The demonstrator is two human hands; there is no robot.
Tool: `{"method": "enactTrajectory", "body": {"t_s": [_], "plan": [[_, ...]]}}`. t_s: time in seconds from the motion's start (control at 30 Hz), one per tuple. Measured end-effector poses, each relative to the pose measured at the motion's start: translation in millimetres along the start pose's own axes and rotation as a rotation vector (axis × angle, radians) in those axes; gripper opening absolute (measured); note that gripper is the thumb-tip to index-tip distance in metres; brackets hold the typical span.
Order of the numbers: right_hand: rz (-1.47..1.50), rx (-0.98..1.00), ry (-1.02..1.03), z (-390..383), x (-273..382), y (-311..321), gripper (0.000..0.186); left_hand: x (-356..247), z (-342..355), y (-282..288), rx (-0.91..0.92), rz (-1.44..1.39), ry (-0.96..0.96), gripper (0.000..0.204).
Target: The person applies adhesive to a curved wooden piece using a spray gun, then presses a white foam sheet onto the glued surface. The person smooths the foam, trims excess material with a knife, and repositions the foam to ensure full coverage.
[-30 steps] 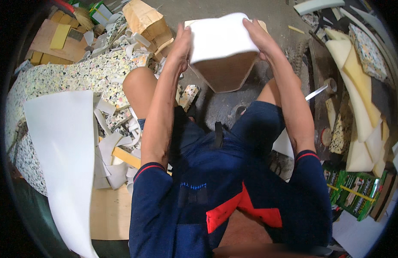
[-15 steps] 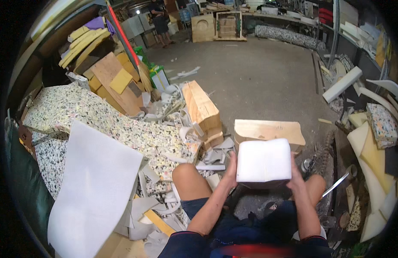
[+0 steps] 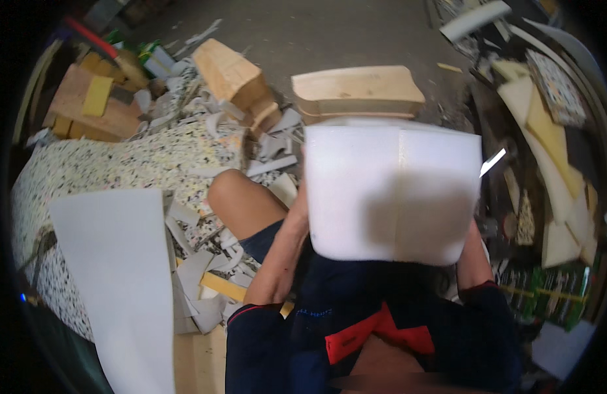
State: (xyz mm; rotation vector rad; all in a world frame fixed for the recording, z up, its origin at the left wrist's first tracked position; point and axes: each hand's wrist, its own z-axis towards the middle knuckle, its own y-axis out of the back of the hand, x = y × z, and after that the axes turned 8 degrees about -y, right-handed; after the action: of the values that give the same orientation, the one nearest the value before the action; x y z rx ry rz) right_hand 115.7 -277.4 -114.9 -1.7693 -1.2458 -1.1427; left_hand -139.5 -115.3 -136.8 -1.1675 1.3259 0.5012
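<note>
A white foam-covered block (image 3: 356, 190) is held up in front of my chest, its broad face toward me with a faint seam down the middle and a shadow across it. My left hand (image 3: 304, 197) grips its left side, the fingers mostly hidden behind the foam. On the opposite side my right hand (image 3: 473, 238) supports it, with only the wrist end showing below the edge. Just beyond the block, a pale wooden piece with a curved end (image 3: 356, 85) lies on the floor. Another wooden piece (image 3: 234, 75) stands to its left.
Speckled foam (image 3: 139, 164) and a large grey-white foam sheet (image 3: 113, 276) cover my left side. Grey foam scraps (image 3: 198, 308) lie beside my left leg. Cream foam offcuts (image 3: 546, 171) pile up at the right. A red-handled broom (image 3: 93, 38) leans at the far left.
Both hands have raised the foam-covered block closer, so it looks much larger and its seamed face shows more. My view has tipped downward.
</note>
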Motion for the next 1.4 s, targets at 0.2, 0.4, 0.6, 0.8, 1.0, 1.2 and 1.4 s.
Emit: {"method": "enactTrajectory", "body": {"t_s": [0.2, 0.4, 0.6, 0.8, 1.0, 1.2, 1.4], "plan": [[0.041, -0.073, 0.206, -9.3, 41.6, 16.7, 0.099, -63.8, -2.3, -33.5, 0.105, -0.129, -0.115, 0.105], [0.184, 0.080, 0.406, 33.5, 47.7, -15.0, 0.101, -80.2, 20.1, -52.4, 0.158, -0.204, -0.095, 0.105], [0.224, 0.024, 0.543, 109.8, 31.2, -34.5, 0.102, -30.8, 81.8, -30.0, 0.096, -0.179, -0.026, 0.104], [0.204, 0.011, 0.593, 214.5, 28.0, -6.6, 0.105, -3.3, 188.0, -28.4, 0.171, -0.132, -0.050, 0.104], [0.223, 0.021, 0.466, 308.2, -15.7, 28.2, 0.107, 38.3, 278.7, -21.3, 0.205, 0.070, -0.027, 0.107], [0.158, -0.063, 0.424, 332.5, -57.3, 42.4, 0.109, 27.6, 289.3, -24.3, 0.050, 0.564, 0.198, 0.093], [0.306, -0.061, 0.376, 339.2, -57.3, 41.3, 0.108, 33.0, 309.9, -99.9, 0.336, 1.585, -0.788, 0.070]]}}
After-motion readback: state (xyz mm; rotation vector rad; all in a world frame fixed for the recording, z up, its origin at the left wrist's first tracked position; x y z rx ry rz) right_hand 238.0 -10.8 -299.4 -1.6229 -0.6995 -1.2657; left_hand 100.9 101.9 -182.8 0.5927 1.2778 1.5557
